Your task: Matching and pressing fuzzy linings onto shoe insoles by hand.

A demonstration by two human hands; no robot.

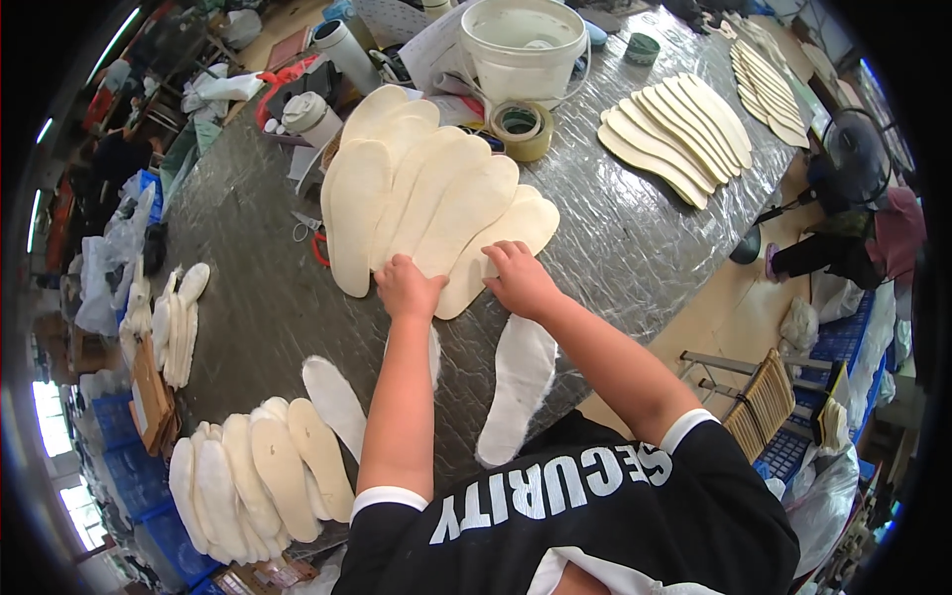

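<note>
You had both arms out over a shiny grey surface, where a white bucket sat. The big pile of cream insoles lay spread like a fan on your side of the bucket. Your left grip touched the pile's near ends with its thumb stuck out, but I could not tell if it pinched any. Your right grip had its fingers on the rightmost insole, and I could not tell if it was clamped there. Tape rolls sat just in front of the bucket. A pale flask stood left of the bucket, and a second fan of insoles lay to the bucket's right.
</note>
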